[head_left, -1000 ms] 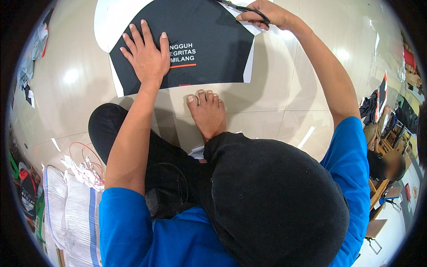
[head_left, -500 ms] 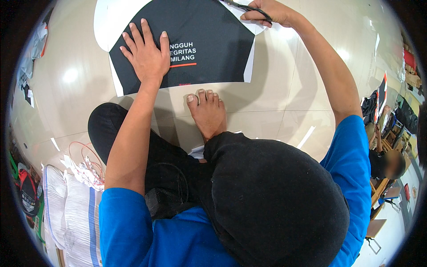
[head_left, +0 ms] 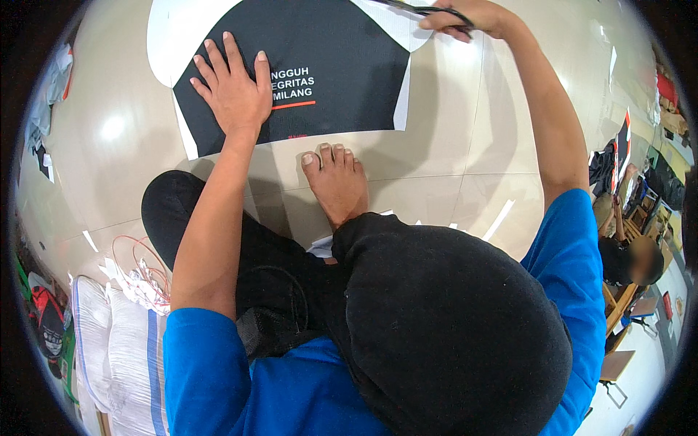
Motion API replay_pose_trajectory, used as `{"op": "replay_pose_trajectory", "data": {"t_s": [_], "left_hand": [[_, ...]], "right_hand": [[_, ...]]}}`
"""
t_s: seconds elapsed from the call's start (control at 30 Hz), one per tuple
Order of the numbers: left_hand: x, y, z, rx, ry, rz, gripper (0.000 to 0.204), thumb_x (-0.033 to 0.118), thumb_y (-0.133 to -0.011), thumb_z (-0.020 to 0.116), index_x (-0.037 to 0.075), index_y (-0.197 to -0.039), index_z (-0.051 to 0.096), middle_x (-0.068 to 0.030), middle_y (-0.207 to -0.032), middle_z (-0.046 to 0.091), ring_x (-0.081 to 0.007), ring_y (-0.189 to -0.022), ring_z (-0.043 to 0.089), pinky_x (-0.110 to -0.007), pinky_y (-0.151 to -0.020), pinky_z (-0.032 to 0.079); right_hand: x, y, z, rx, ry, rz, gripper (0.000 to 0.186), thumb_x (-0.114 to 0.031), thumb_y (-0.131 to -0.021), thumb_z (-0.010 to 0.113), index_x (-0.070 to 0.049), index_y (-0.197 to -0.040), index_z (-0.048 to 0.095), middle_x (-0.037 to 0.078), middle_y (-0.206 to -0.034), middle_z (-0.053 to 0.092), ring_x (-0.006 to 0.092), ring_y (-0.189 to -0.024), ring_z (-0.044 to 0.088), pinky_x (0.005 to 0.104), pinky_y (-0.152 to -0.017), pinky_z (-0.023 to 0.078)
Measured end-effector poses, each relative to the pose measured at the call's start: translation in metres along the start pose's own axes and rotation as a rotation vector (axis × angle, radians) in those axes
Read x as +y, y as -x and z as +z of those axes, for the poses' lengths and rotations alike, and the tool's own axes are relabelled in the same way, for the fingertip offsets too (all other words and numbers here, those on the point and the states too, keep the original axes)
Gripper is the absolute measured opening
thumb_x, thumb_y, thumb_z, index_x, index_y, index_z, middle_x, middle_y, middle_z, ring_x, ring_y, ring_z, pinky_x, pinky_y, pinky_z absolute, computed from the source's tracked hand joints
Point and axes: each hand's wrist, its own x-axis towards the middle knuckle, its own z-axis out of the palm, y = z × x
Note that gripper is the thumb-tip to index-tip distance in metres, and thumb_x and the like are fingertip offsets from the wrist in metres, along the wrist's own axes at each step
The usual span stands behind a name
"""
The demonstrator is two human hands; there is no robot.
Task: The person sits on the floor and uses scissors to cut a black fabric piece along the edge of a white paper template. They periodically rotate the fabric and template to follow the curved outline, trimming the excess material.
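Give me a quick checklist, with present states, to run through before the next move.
1. Left hand resting flat on the black fabric panel with white edges: ok, fingers spread.
2. Right hand gripping the black-handled scissors: ok.
3. Scissors' tips in view: not ok, cut off by the picture's top edge.
4. Left hand away from the scissors: ok.
5. Bare foot off the panel: ok, toes short of its lower edge.
6. Whole panel flat: cannot tell, its top is out of view.
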Motion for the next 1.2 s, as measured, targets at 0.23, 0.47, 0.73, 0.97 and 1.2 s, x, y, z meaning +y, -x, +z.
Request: {"op": "replay_pose_trajectory", "data": {"t_s": [0.23,0.47,0.73,0.97,1.2], "left_hand": [[-0.002,0.000,-0.003,-0.023,-0.049,-0.012,0.080,0.059,-0.112,0.043,0.013,-0.176,0.031,-0.0246,-0.180,0.027,-0.0516,-0.167,0.018,-0.070,-0.133,0.011],[0.003,-0.004,0.001,-0.042,-0.027,0.013,0.080,0.059,-0.112,0.044,0.012,-0.175,0.033,-0.0256,-0.180,0.027,-0.0536,-0.166,0.018,-0.071,-0.132,0.011],[-0.008,-0.007,-0.002,-0.046,-0.051,0.073,0.078,0.057,-0.112,0.047,0.014,-0.176,0.032,-0.0253,-0.180,0.027,-0.0532,-0.166,0.019,-0.072,-0.131,0.013],[-0.012,-0.031,-0.003,-0.084,-0.023,0.280,0.075,0.054,-0.112,0.049,0.018,-0.176,0.032,-0.0207,-0.181,0.027,-0.0491,-0.167,0.021,-0.071,-0.132,0.013],[-0.009,-0.066,-0.002,-0.138,0.016,0.490,0.073,0.053,-0.113,0.048,0.022,-0.176,0.031,-0.0158,-0.182,0.027,-0.0446,-0.168,0.021,-0.067,-0.134,0.013]], "right_hand": [[0.021,0.027,-0.014,0.613,0.063,-0.017,0.042,-0.043,-0.090,0.088,-0.005,-0.080,0.073,0.006,-0.067,0.067,0.0173,-0.064,0.064,0.0357,-0.060,0.050],[0.019,-0.076,0.026,1.357,0.235,-0.532,0.061,-0.044,-0.083,0.094,0.002,-0.117,0.072,0.025,-0.115,0.077,0.0412,-0.106,0.074,0.0469,-0.093,0.059],[0.014,-0.083,0.078,1.473,0.246,-0.422,0.053,-0.037,-0.088,0.090,0.001,-0.115,0.066,0.027,-0.112,0.071,0.0472,-0.110,0.067,0.0526,-0.094,0.055],[0.051,-0.049,0.121,1.612,0.302,-0.229,0.056,-0.038,-0.089,0.089,0.004,-0.120,0.068,0.025,-0.114,0.073,0.0412,-0.108,0.070,0.0482,-0.092,0.057],[0.069,-0.027,0.161,1.621,0.123,-0.009,0.066,-0.045,-0.085,0.092,0.004,-0.122,0.069,0.022,-0.118,0.074,0.0438,-0.117,0.067,0.0522,-0.099,0.054]]}}
